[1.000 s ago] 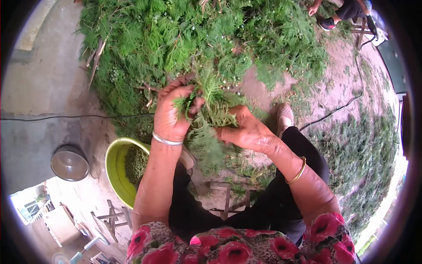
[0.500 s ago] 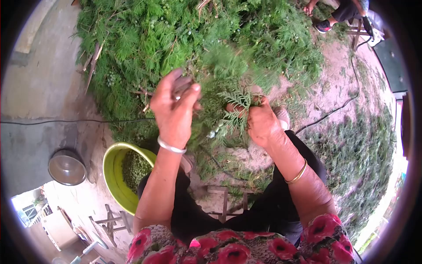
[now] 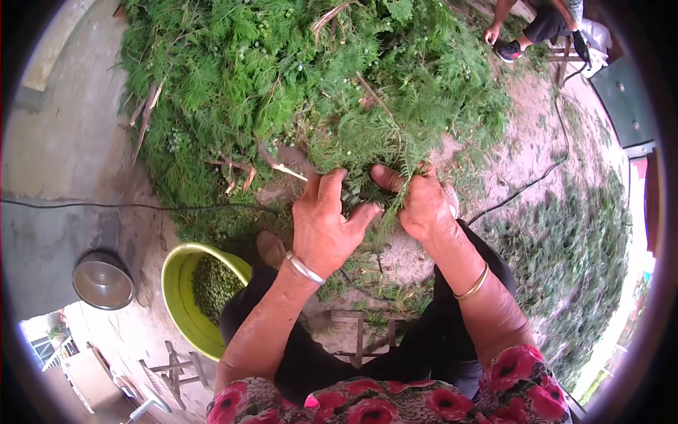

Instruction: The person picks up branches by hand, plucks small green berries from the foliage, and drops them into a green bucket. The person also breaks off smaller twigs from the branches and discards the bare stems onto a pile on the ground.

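My right hand (image 3: 424, 201) is closed round the stem of a green conifer branch (image 3: 402, 152), whose feathery fronds stick up past the fingers and hang below them. Just to its left is my left hand (image 3: 328, 222), palm down, thumb and curled forefinger apart beside the dark foliage of the branch. Its other fingertips are partly hidden. Below and left of my left hand stands a yellow-green bucket (image 3: 173, 304) holding many small green cones or berries (image 3: 215, 286).
A large heap of cut conifer branches (image 3: 247, 78) lies ahead. Loose foliage (image 3: 565, 261) covers the ground at right. A metal bowl (image 3: 104, 280) and a black cable (image 3: 106, 205) are at left. Another person's hand (image 3: 492, 34) and a shoe (image 3: 507, 51) show at upper right.
My left hand has come down and right, toward the branch in my right hand. The branch now stands more upright, its fronds reaching toward the heap.
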### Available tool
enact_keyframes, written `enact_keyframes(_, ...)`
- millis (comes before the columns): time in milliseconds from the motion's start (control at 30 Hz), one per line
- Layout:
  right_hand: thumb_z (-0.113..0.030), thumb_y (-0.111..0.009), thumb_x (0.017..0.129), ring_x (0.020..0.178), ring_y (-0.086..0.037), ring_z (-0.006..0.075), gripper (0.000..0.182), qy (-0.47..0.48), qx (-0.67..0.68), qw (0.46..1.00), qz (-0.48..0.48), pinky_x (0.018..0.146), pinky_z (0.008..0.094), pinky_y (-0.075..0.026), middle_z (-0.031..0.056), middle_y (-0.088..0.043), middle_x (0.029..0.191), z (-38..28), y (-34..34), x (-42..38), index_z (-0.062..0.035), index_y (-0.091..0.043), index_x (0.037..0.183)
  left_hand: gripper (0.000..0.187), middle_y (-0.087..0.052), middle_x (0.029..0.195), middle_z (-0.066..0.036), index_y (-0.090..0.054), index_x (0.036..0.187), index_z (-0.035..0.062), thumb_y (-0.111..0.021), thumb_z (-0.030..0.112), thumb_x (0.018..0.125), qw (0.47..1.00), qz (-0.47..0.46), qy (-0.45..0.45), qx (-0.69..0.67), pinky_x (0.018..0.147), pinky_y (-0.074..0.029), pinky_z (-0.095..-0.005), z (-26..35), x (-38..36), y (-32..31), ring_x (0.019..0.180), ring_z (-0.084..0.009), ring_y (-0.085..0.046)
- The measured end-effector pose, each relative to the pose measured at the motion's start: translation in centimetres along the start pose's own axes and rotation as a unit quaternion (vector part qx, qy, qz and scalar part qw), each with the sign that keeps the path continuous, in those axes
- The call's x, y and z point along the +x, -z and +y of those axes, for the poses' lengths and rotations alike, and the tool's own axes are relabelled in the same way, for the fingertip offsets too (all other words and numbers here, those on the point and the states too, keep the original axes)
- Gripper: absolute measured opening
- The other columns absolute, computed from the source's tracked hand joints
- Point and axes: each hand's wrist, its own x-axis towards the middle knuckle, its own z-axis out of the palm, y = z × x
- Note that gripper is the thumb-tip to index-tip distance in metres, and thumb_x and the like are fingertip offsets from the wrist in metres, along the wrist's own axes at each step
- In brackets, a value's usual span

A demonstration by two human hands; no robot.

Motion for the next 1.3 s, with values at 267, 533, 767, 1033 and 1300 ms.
enact_keyframes(267, 0.004, -0.062, 0.080, 0.086, -0.059, 0.0200, 0.028, -0.008, 0.015, 1.000, -0.011, 0.078, 0.0340, -0.050, 0.0080, -0.059, 0.097, 0.6, 1.2, -0.1, -0.0060, -0.053, 0.105, 0.037, -0.058, 0.067, -0.005, -0.057, 0.091, -0.0039, -0.079, 0.007, 0.064, 0.971, -0.033, 0.150, -0.185, 0.053, -0.044, -0.0245, -0.1, 0.3, -0.3, 0.058, -0.0096, -0.051)
enact_keyframes(533, 0.000, -0.058, 0.084, 0.086, -0.059, 0.0242, 0.028, -0.045, -0.002, 0.999, -0.019, 0.059, 0.0384, -0.051, 0.0099, -0.057, 0.100, -0.3, 1.7, -0.2, -0.0085, -0.046, 0.109, 0.015, -0.064, 0.074, -0.010, -0.054, 0.089, -0.0025, -0.066, -0.001, 0.079, 0.741, -0.058, 0.359, -0.565, 0.042, -0.037, -0.0177, 0.6, 0.7, -0.3, 0.051, -0.0060, -0.051)
enact_keyframes(767, 0.005, -0.062, 0.079, 0.072, -0.058, 0.0126, 0.021, 0.061, -0.143, 0.987, -0.043, 0.057, 0.0287, -0.047, 0.0034, -0.062, 0.085, -0.5, 1.1, -0.7, -0.0051, -0.056, 0.096, 0.011, -0.062, 0.073, -0.008, -0.057, 0.086, -0.0035, -0.064, -0.003, 0.077, 0.835, -0.103, 0.333, -0.426, 0.040, -0.034, -0.0196, 0.2, 0.4, -0.9, 0.053, -0.0082, -0.050)
enact_keyframes(1033, 0.005, -0.062, 0.079, 0.068, -0.057, 0.0112, 0.017, 0.067, -0.093, 0.993, -0.021, 0.056, 0.0279, -0.046, 0.0032, -0.063, 0.084, -0.4, 1.2, -1.0, -0.0035, -0.059, 0.093, 0.008, -0.060, 0.067, -0.008, -0.057, 0.074, -0.0006, -0.064, -0.004, 0.074, 0.704, -0.013, 0.406, -0.583, 0.039, -0.036, -0.0213, 0.7, 0.8, -0.9, 0.052, -0.0118, -0.054)
enact_keyframes(1300, 0.008, -0.055, 0.081, 0.077, -0.060, 0.0294, 0.034, -0.093, 0.088, 0.991, -0.029, 0.065, 0.0403, -0.054, 0.0125, -0.057, 0.097, -1.5, 1.8, -1.7, -0.0060, -0.046, 0.110, 0.005, -0.061, 0.076, -0.014, -0.054, 0.084, -0.0009, -0.056, -0.003, 0.080, 0.474, -0.053, 0.467, -0.745, 0.044, -0.045, -0.0246, -1.8, -0.6, -1.8, 0.061, -0.0205, -0.061)
